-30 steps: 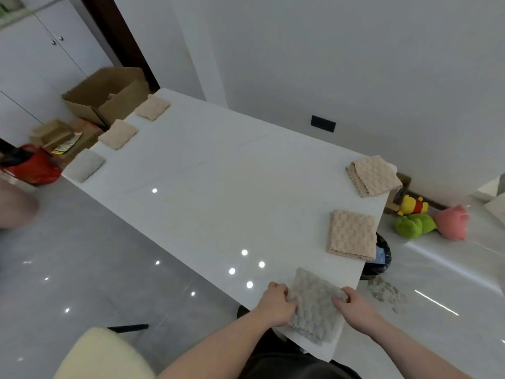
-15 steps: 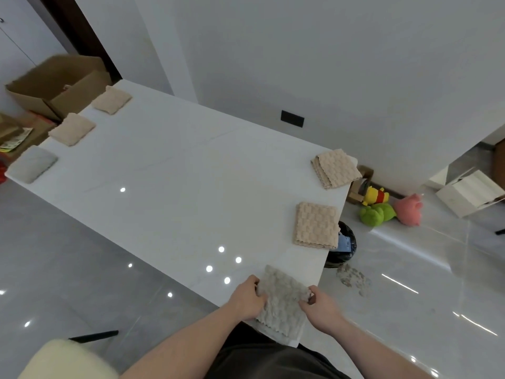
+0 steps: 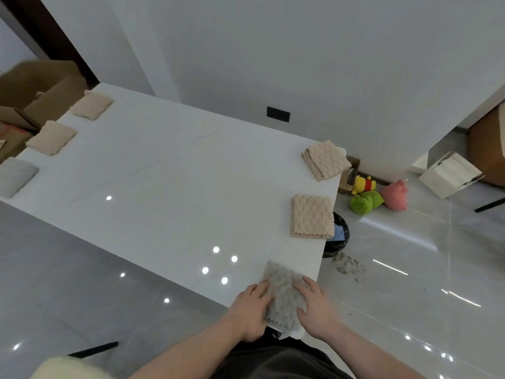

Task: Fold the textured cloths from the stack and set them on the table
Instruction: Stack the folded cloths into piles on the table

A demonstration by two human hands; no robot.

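Observation:
A folded grey textured cloth [image 3: 282, 294] lies on the near corner of the white table [image 3: 169, 181]. My left hand [image 3: 250, 310] rests flat on its left edge and my right hand [image 3: 317, 307] lies flat on its right edge, fingers straight. Further along the right edge lie two folded beige textured cloths, one in the middle [image 3: 312, 216] and one at the far corner [image 3: 325, 160]. Along the left end sit two more beige cloths [image 3: 91, 104] [image 3: 51, 137] and a grey one [image 3: 15, 176].
Cardboard boxes [image 3: 38, 86] stand beyond the table's far left end. Plush toys [image 3: 378, 194] and a black bin [image 3: 337, 237] sit on the glossy floor right of the table, with a white box [image 3: 449, 175] further right. A pale chair back [image 3: 68, 367] is at bottom left.
Both hands shifted from gripping the grey cloth's sides to lying flat on it. The camera view swung slightly, so the table sits differently in frame.

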